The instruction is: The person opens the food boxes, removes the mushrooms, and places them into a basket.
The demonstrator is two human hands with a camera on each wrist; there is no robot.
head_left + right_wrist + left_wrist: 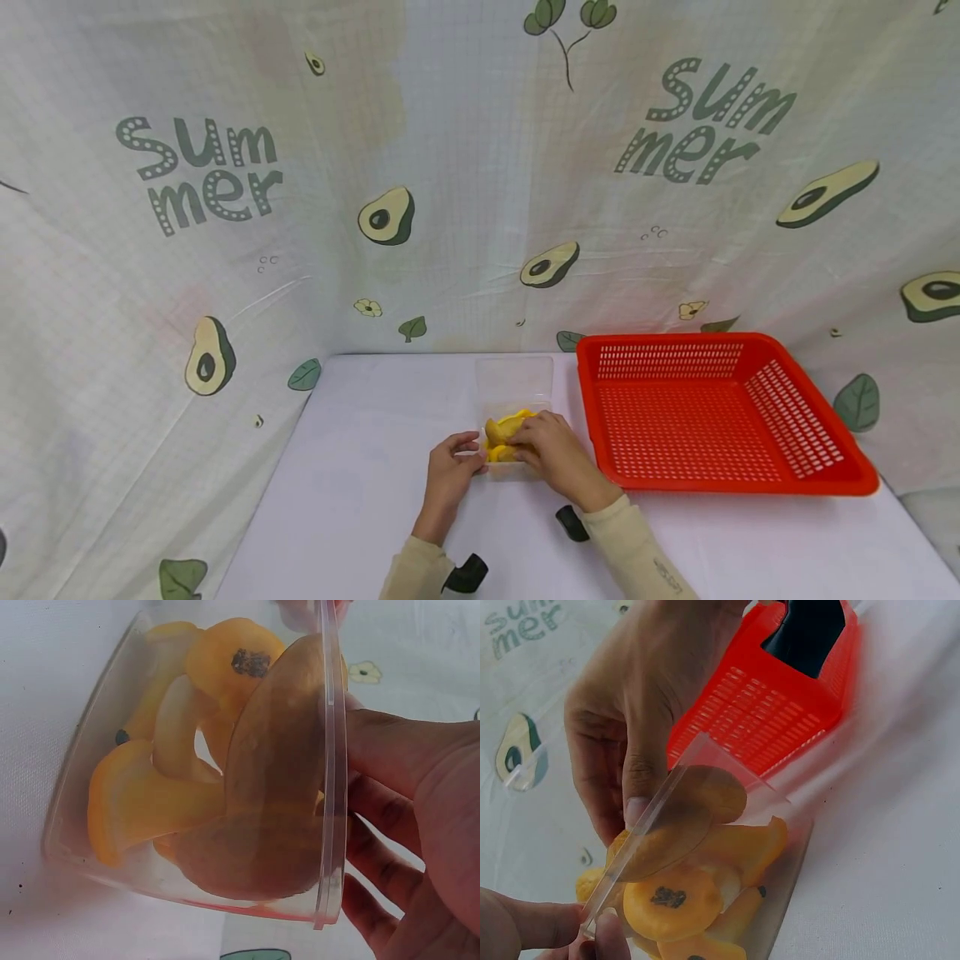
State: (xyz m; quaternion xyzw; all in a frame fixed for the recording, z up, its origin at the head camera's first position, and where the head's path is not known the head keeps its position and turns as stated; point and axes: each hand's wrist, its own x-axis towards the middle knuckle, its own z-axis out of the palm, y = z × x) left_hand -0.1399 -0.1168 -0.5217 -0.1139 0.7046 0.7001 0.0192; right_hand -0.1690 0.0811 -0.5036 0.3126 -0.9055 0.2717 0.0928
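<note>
A clear plastic box (512, 472) stands on the table with its lid (514, 379) folded back behind it. Several small yellow fruits, bananas (154, 802) by their dark tips and flared ends, lie piled inside. My left hand (453, 468) pinches the box's left rim between thumb and finger. Over the opening, my right hand (557, 454) reaches in from the right and grips a banana (504, 428) at the top of the pile. In the left wrist view, the right thumb (641, 776) points down just behind the rim; the other fingertips are partly hidden.
To the right of the box sits a large red plastic basket (750, 492) with perforated sides. White cloth covers the table (360, 467), and a printed curtain (457, 167) hangs behind it. Black wrist pieces (468, 575) stick out beside both sleeves.
</note>
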